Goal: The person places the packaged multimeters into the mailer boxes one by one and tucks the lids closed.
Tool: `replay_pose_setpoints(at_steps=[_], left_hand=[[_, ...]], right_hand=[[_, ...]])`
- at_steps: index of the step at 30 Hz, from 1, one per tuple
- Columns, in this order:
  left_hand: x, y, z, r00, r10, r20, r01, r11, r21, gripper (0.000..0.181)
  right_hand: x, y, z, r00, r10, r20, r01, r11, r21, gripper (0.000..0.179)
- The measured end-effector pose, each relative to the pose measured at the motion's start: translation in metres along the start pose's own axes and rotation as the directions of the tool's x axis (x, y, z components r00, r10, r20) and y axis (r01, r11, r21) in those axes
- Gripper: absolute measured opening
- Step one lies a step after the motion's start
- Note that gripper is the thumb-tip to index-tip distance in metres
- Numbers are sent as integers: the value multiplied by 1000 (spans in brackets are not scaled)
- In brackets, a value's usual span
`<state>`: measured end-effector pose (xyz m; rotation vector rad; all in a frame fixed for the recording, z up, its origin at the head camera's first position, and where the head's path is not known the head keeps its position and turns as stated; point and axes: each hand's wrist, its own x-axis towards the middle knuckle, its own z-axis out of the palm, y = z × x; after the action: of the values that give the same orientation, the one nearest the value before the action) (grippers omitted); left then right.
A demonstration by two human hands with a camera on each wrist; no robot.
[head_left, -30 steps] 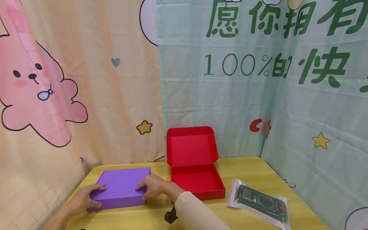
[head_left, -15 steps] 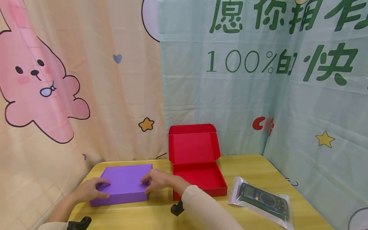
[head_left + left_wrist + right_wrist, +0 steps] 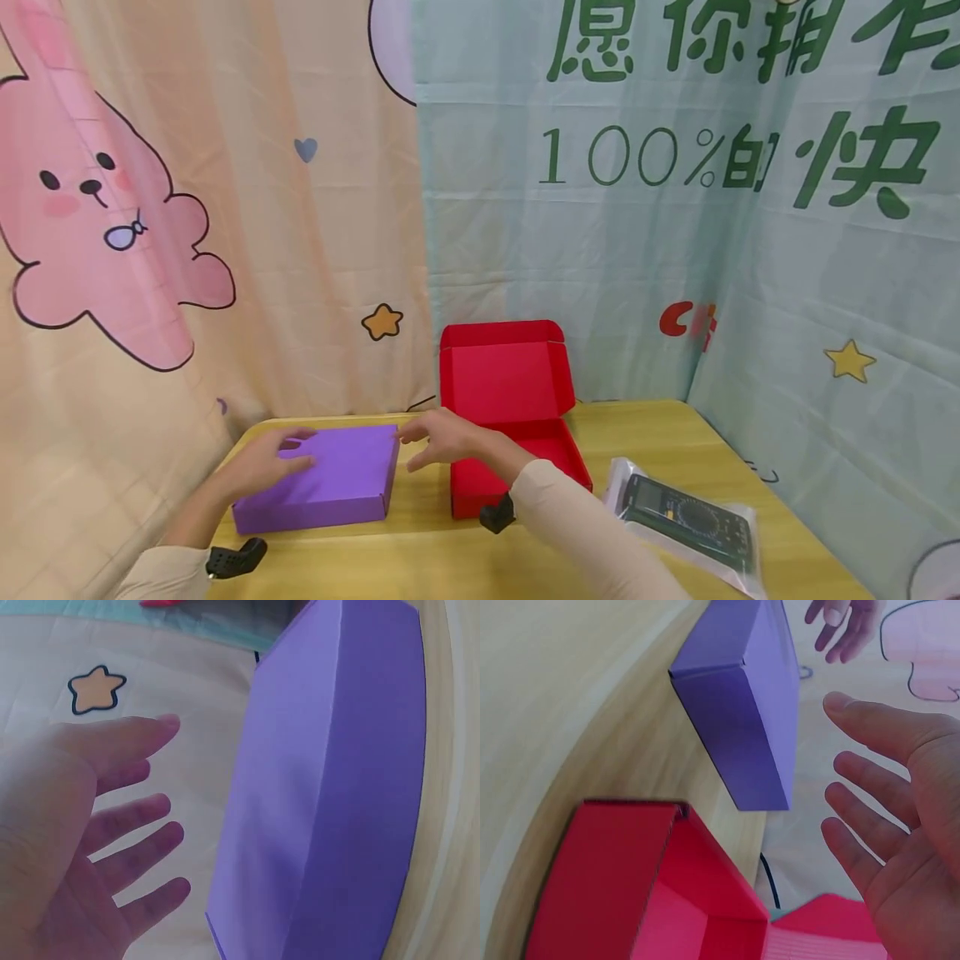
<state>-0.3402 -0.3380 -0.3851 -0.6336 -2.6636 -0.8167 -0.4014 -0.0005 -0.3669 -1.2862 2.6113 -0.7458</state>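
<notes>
seems to be at the step of handling the purple box (image 3: 345,471), with no grip on it: left hand (image 3: 266,460) hovering above its left part, fingers spread wide and empty; right hand (image 3: 444,437) likewise wide and empty, just off its right edge. to adjust it, would likely call for bringing fingers down to its two ends and pressing evenly; to leave it, only for drawing clear. lies flat on the table (image 3: 630,433), with the red box (image 3: 506,375), lid raised, to its right and the bagged meter (image 3: 686,521) farther right. looks plain, smooth and closed, crisp along the edges, contents hidden.
</notes>
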Motion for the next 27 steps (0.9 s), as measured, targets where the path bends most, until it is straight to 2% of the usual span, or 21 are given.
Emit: replay_pose_setpoints(at_steps=[3,9,20,24,27], left_hand=[[10,8,3,1000,14,-21,-15,1000,-8,44],[27,24,14,999,20,-47,-24,995,-93,52],[51,65,38,999,18,-30,-23,982,-187,58],[55,78,49,999,-22,-42,11,971,-239,58],[55,89,59,996,-78,-41,63,956,-285,57]], right_hand=[[-9,4,-9,999,40,-13,-40,999,13,56],[-27,15,-24,998,32,-53,-33,999,-23,54],[-71,40,-57,995,33,-94,-33,999,3,54],[-90,46,-70,990,33,-135,-37,999,-25,53],[-103,52,-77,987,31,-155,-39,998,-52,53]])
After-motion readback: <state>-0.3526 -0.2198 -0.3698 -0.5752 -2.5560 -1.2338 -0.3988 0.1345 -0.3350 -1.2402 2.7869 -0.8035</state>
